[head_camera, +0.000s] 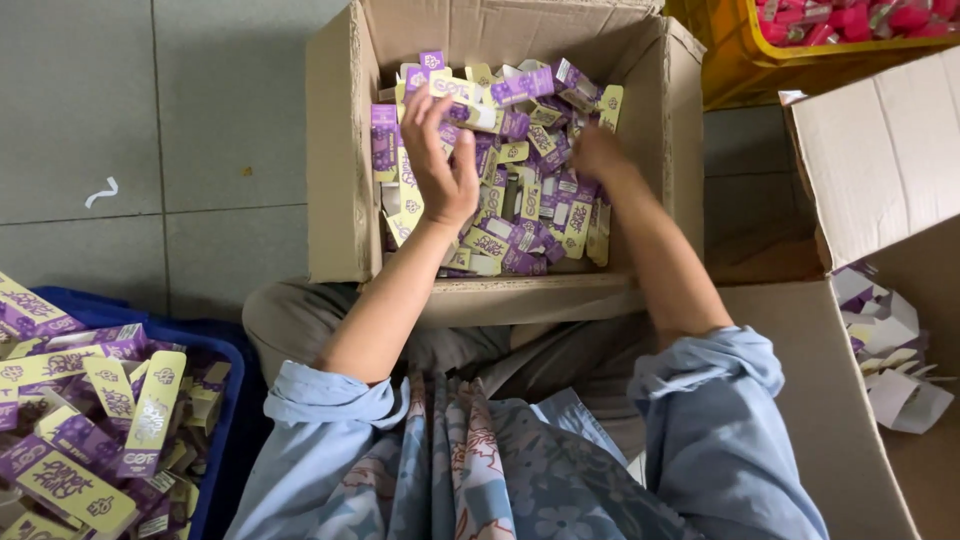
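I see my left hand (440, 160) raised inside the brown cardboard box (335, 170), fingers loosely closed on a flat purple-and-yellow paper carton (452, 90); my right hand (598, 152) rests open on the glossy carton heap (530, 200). Left of the box, a blue bin (222, 420) holds similar cartons.

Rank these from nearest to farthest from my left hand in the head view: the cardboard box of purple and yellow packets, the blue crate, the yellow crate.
From the left hand:
1. Cardboard box, directly under the hand.
2. Blue crate, lower left.
3. Yellow crate, top right corner.
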